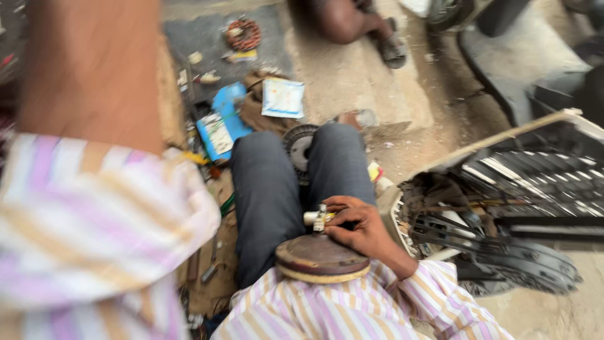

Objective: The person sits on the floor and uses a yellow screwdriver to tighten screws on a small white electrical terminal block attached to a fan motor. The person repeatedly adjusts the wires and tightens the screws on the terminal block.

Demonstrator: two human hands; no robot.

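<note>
Right hand: the right hand [358,228] rested closed around a small white-and-metal shaft [316,218] that stuck out of a round brown motor housing [319,257], fingers curled over the top of it.
Left hand: out of view; only the raised left arm [88,69] and its striped sleeve [82,220] filled the left of the picture, blurred, so I cannot tell whether that hand was open or closed.
Motor housing: it sat on the person's lap, against the grey trousers [267,189], flat face up, with a pale rim round its lower edge.
Progress: judging from the picture, the housing looked closed and in one piece, with the shaft seated in it; whether anything had been loosened or tightened could not be told, and no tool showed in the hand.
Between the legs: a dark ribbed fan part [297,146] lay on the ground.
Ground ahead: a blue packet [221,119], a white packet [282,97] and a copper coil [243,34] lay well apart from the hand.
Right side: a fan grille [541,173] and dark blades [503,252] lay near the elbow.
Other person: a sandalled foot [390,44] showed at the top.
</note>
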